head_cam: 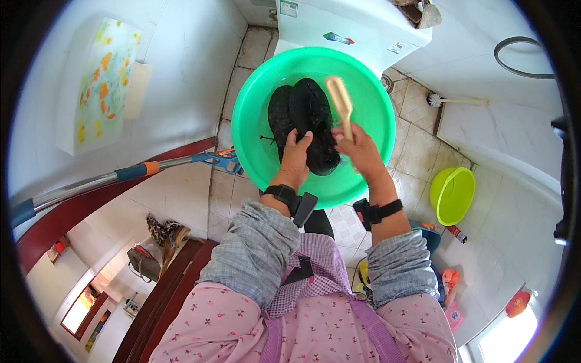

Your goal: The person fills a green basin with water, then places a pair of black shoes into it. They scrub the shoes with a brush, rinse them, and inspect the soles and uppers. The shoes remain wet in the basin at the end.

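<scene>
Two wet-looking black shoes (312, 103) lie side by side in a large green plastic basin (244, 106). My left hand (295, 159) grips the right-hand shoe near its lower half, with the thumb on top. The other black shoe (278, 111) rests against it on the left, and a lace trails from its side. In my right hand (361, 149) is a light wooden scrub brush (338, 95) by its handle. Its head points up and away, above the basin, with bristles facing right and apart from the shoes. A dark band with a small device circles each wrist.
Behind the basin stands a white toilet (354, 20). A mop with a metal pole (77, 190) leans in from the left. On the right are a yellow-green basin (454, 195) and a toilet brush (458, 100). White walls stand close on both sides of the tiled floor (415, 140).
</scene>
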Motion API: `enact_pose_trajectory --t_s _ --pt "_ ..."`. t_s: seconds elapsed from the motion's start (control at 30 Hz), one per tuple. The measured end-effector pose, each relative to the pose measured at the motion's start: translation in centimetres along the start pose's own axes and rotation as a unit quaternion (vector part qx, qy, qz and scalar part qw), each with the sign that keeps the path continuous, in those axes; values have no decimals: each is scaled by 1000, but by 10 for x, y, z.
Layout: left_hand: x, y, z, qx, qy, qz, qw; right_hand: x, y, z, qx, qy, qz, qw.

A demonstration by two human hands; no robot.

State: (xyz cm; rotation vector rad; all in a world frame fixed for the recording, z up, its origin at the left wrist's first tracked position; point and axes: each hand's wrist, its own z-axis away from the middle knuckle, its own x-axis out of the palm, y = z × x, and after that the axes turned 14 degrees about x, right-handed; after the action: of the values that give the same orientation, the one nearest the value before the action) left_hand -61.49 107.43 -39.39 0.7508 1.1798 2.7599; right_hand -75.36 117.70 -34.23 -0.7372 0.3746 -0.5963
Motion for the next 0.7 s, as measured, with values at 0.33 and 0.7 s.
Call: enact_pose_trajectory --t_s 0.33,0.7 --pt "15 27 9 15 -29 -54 998 29 -21 0 -74 176 300 935" --pt "5 39 11 304 -64 -566 764 28 -7 0 135 57 -116 982"
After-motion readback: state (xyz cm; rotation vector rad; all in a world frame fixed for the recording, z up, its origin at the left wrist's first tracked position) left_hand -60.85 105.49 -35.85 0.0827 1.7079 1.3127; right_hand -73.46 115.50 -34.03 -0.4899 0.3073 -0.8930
